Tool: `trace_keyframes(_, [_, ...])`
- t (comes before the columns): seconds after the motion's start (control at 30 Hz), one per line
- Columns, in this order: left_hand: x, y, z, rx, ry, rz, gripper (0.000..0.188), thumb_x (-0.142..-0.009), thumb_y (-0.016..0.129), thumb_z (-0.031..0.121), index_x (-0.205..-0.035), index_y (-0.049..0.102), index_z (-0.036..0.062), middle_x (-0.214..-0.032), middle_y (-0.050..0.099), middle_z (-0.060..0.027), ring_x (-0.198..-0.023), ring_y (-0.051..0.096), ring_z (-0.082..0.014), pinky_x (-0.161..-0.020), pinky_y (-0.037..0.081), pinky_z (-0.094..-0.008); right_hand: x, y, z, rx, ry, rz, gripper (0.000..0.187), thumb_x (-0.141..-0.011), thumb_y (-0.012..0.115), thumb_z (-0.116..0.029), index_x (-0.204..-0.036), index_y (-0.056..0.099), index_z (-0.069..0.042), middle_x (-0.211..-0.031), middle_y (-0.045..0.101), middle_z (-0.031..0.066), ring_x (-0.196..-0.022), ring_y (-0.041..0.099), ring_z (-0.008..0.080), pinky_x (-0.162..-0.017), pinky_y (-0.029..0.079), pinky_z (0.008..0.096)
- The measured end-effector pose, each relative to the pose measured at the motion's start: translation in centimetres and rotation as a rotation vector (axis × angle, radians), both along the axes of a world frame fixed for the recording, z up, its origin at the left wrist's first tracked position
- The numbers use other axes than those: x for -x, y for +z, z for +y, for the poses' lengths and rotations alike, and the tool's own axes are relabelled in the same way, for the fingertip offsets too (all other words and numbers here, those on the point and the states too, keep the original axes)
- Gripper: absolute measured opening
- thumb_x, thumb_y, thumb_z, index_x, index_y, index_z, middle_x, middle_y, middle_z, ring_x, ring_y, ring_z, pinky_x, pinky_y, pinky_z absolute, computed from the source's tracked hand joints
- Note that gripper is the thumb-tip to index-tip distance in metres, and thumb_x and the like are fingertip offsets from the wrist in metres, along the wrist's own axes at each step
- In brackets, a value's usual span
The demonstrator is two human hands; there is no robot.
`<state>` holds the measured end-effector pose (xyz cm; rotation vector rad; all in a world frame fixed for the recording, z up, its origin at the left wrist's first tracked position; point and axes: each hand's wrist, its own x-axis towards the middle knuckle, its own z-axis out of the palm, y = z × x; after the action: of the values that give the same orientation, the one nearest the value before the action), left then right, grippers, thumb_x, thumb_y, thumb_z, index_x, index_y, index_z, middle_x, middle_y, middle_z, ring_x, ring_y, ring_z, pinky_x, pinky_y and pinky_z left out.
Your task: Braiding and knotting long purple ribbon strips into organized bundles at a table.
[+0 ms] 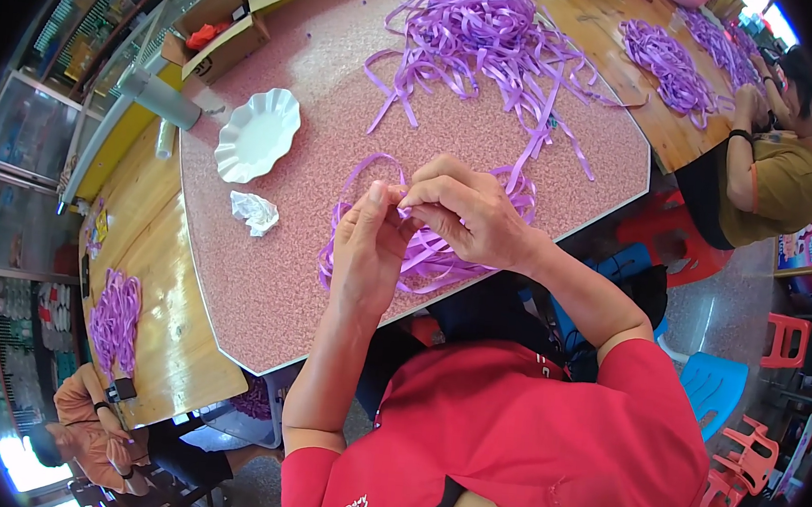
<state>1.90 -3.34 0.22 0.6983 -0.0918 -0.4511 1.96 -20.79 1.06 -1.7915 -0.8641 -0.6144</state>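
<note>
Inspector A: Status of the hands?

Inspector B: The left hand and right hand meet above the near edge of the pink speckled stone-topped bench. The fingers of both are pinched together on a thin purple plastic ribbon strip, which loops up from a small bundle of purple ribbon loops lying under the hands.

Inspector A: Progress?

Inspector B: In my judgement, early. The bundle at the hands is small, while a large loose heap of purple ribbon strips lies well apart at the far side, seemingly unworked.

Inspector A: Other items?

Inspector B: A white scalloped plastic plate and a crumpled white wrapper, left of the hands
</note>
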Motion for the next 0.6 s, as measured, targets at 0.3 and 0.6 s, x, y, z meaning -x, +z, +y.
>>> trace_keyframes(0.3, [1.4,-1.1,-0.7,-0.112,0.223,-0.274,0.016,-0.098,0.062,0.006,-0.113,0.058,0.003,-0.116,0.059,-0.0055,-0.107,0.057,-0.0127,-0.095,0.046,-0.0292,0.2,0.2,0.3,-0.112,0.031,0.178,0.013,-0.087,0.069,0.004,-0.098,0.066,0.0,-0.096,0.064,0.0102,-0.083,0.064,0.019,-0.07,0.051,0.0297])
trace_keyframes(0.6, [1.6,-1.2,-1.7,0.013,0.302,-0.336,0.01,-0.097,0.063,0.002,-0.105,0.059,0.0071,-0.118,0.057,-0.0054,-0.108,0.056,-0.012,-0.096,0.045,-0.029,0.6,0.4,0.1,-0.215,0.105,0.441,0.012,-0.086,0.066,0.006,-0.097,0.067,0.0,-0.097,0.067,0.0055,-0.083,0.062,0.0077,-0.068,0.05,0.0223])
